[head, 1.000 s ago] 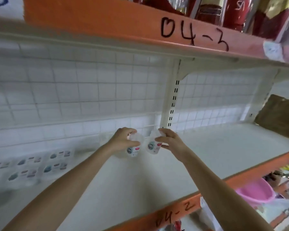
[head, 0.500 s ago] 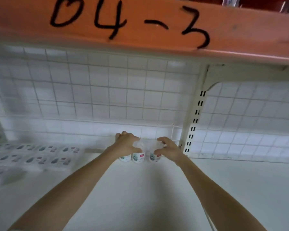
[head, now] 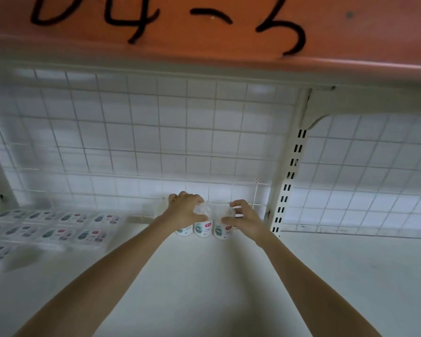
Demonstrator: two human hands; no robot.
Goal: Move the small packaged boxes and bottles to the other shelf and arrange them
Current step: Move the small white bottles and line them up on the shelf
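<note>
Two bare forearms in frame, no sleeves visible up to the bottom edge. Left hand (head: 186, 210) and right hand (head: 244, 221): no gloves, rings, watch or wristbands visible. Nails short, no polish discernible. Slight motion blur.
</note>
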